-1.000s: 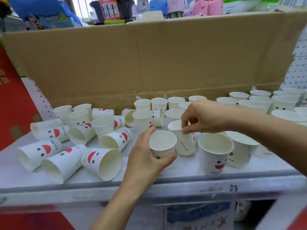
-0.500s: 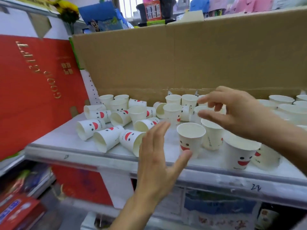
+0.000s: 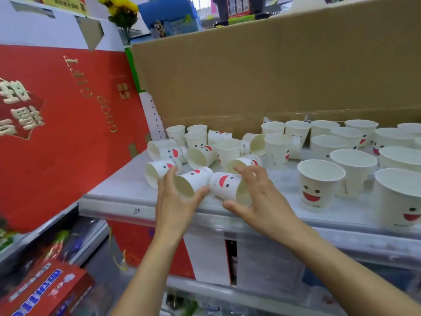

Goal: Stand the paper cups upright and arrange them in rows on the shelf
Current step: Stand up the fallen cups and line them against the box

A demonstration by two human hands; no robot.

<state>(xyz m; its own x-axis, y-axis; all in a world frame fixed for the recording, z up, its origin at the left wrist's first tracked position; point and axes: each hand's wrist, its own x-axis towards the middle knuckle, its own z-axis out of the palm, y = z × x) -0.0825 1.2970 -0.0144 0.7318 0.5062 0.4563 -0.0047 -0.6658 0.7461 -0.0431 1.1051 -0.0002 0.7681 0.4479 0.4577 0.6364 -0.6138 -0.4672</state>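
Note:
White paper cups with smiley faces cover the white shelf [image 3: 123, 190]. Several lie on their sides at the left [image 3: 167, 153]; upright ones stand in rows at the right [image 3: 320, 187]. My left hand [image 3: 175, 204] grips the mouth end of a lying cup [image 3: 198, 176] near the shelf's front edge, thumb on one side and fingers on the other. Just to its right, my right hand [image 3: 259, 199] curls over the mouth of another lying cup [image 3: 224, 184], thumb under the rim and fingers above.
A tall cardboard wall [image 3: 250, 76] stands along the back of the shelf. A big red gift box [image 3: 57, 133] leans at the left end. Boxed goods [image 3: 45, 290] fill the lower shelf at bottom left.
Both hands left the upright cups in the middle and moved left to the lying cups. Each now closes on one lying cup. The camera has turned left.

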